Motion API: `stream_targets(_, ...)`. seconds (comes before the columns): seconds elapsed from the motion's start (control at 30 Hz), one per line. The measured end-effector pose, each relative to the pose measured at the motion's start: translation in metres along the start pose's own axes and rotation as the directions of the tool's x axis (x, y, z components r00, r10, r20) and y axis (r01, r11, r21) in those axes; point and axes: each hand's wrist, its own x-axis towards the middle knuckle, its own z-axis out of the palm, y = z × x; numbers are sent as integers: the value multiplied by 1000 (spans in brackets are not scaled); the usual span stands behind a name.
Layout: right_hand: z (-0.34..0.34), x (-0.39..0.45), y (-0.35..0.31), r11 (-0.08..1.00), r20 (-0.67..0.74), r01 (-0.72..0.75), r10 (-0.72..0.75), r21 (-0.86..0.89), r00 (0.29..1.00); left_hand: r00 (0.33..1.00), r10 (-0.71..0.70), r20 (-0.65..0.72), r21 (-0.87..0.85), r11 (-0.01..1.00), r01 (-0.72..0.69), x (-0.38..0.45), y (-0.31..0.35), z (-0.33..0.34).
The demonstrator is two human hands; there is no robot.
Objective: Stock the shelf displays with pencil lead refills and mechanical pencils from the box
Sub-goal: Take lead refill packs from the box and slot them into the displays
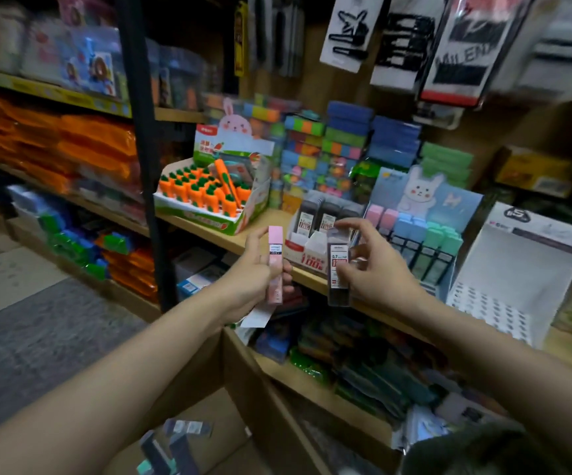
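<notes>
Now pink refill (275, 260) pinched in left hand (257, 272) — black "0.7" refill (338, 269) gripped in right hand (377, 269).

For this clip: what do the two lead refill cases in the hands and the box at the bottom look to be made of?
Pink lead refill case, in the left hand: likely smooth opaque plastic with a printed label.
Dark lead refill case, in the right hand: probably glossy, partly see-through plastic; its top edge glints.
Box: looks like plain brown cardboard, matte, with thin folded flaps.

Dim indoor light; motion blur smears the edges, wide-angle bending the frame.
</notes>
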Motion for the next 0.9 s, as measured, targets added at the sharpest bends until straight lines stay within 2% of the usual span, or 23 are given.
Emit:
stream_targets(0.2,-23,39,-8,989,-222,137,-146,-52,964,999,45,-7,-72,996,-45,22,1,0)
stream_targets(0.3,-14,64,-13,982,-275,170,-186,-80,943,999,36,-19,-122,992,-38,28,5,-8)
stream_targets(0.43,11,93,-16,965,-276,235,-258,-113,926,996,32,-80,-140,989,-43,36,14,-17)
stream_targets(0.63,34,116,-8,950,-248,243,-287,-193,925,984,51,-171,-169,982,-80,48,20,-22)
stream_targets(0.9,42,116,10,918,-186,246,-312,-312,932,991,47,-122,-158,985,-66,50,13,-14)
